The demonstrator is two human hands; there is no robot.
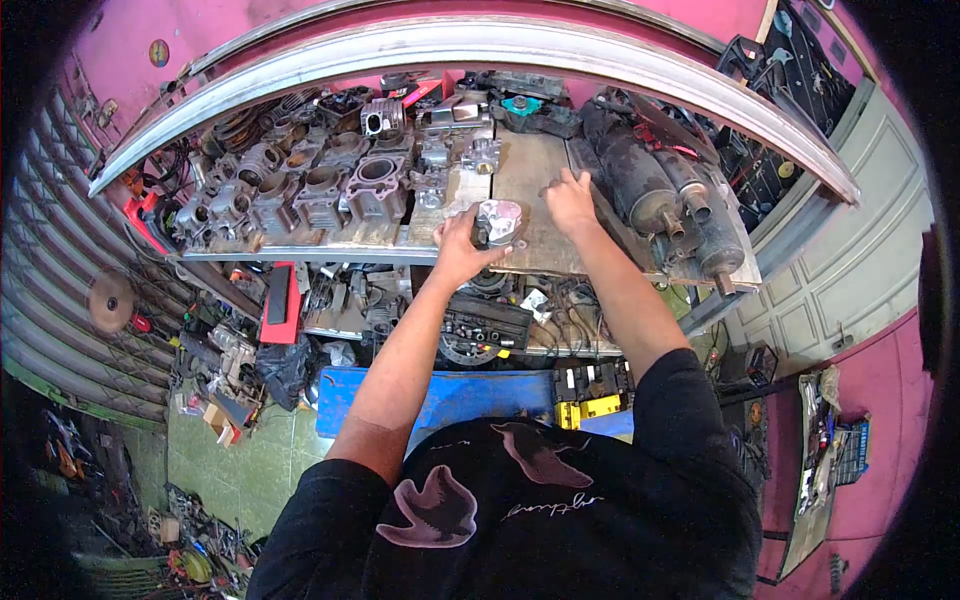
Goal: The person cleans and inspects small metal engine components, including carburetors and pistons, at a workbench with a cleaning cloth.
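Observation:
My left hand (460,246) is closed around a small silvery engine part (499,220) with a pinkish top, at the front of the wooden shelf; its exact kind is hard to tell. To the right, my right hand (571,201) is over the boards with its fingers curled. Whatever those fingers hold, if anything, is too small to make out. Just behind the left hand lie small metal castings (431,187) that look like carburetors. An engine cylinder block (378,180) with a round bore stands left of them.
Several more cylinder blocks (272,200) crowd the shelf's left side. Dark exhaust mufflers (634,185) lie along its right side. A metal beam (480,42) crosses above. Below are a lower shelf of parts, a blue bench (460,400) and a black and yellow case (597,398).

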